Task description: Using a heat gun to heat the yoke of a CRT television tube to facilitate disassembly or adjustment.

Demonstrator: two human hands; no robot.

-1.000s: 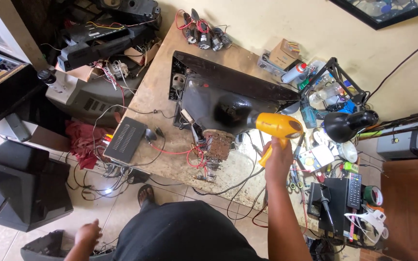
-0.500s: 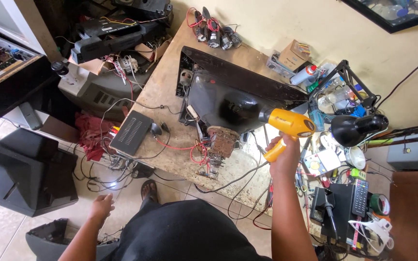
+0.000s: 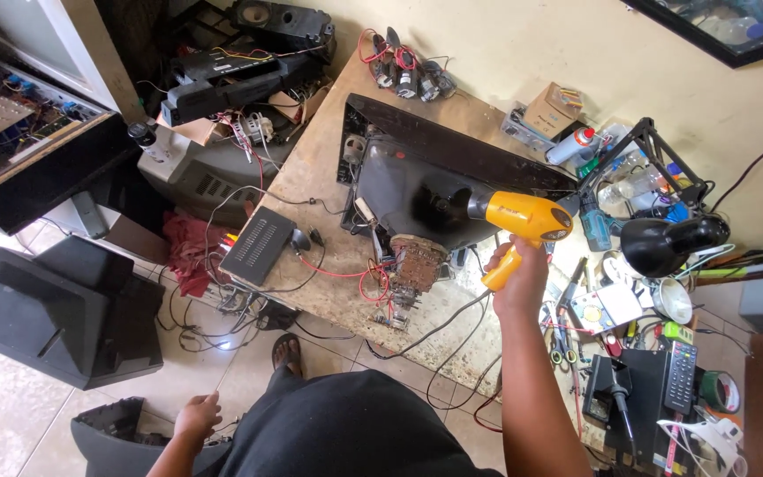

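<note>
My right hand (image 3: 516,281) grips the handle of a yellow heat gun (image 3: 520,219) over the wooden workbench (image 3: 315,168). Its nozzle points left at the back of a black picture tube (image 3: 417,190) lying face down in its frame. A dusty brown circuit board (image 3: 415,263) with red wires sits just below the tube's neck. My left hand (image 3: 196,415) hangs low beside my leg, fingers loosely apart and holding nothing, right above a dark plastic shell (image 3: 112,435) on the floor.
A black lamp (image 3: 668,240), remote control (image 3: 680,375), tape roll (image 3: 721,391), spray can (image 3: 573,146) and small tools crowd the bench's right end. A black slatted box (image 3: 258,245) lies at the bench's left edge. Television casings (image 3: 46,309) and tangled cables (image 3: 214,318) cover the floor.
The view has shifted right and nearer. My right hand still holds the heat gun at the tube. My left hand has dropped lower, toward the dark shell on the floor.
</note>
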